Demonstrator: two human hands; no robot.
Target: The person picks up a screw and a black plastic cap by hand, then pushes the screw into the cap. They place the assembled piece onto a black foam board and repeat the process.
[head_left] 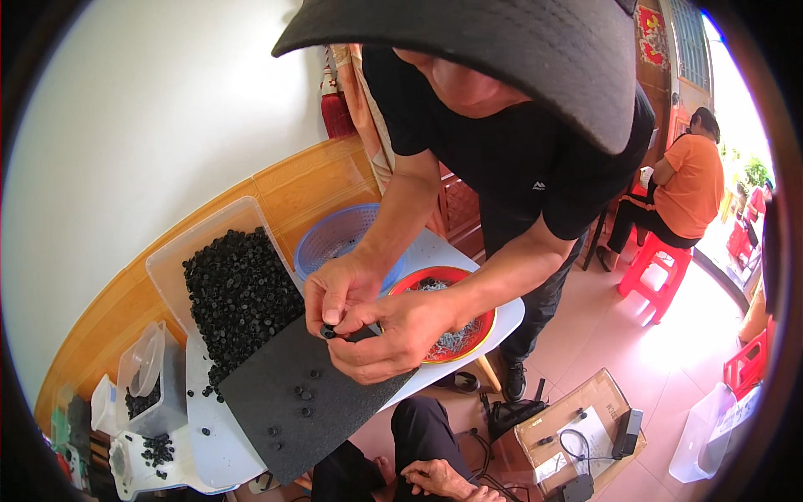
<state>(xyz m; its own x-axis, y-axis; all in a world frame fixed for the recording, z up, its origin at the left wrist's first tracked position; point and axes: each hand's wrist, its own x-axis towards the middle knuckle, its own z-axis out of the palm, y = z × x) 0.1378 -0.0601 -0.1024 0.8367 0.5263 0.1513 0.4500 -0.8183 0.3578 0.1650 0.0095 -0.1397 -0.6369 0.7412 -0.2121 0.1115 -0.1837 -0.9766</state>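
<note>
At the lower edge, my right hand (439, 478) lies on my dark-trousered lap, its fingers loosely stretched and holding nothing. Beside its wrist a small part of what seems to be my left hand (487, 494) shows; the picture's edge cuts off the rest. Across the table a standing person in a black shirt and cap holds a small black ring-shaped piece (327, 331) between the fingers of both hands (381, 330). Beneath those hands lies a dark grey mat (284, 393) with several small black pieces (305, 393) on it.
A clear bin (171, 268) of black pieces stands left, near a smaller clear container (171, 385). Behind the mat are a blue basket (314, 238) and a red bowl (483, 335) of thin metallic pieces. A cardboard box (535, 435) sits on the floor; another person sits on a red stool (657, 272).
</note>
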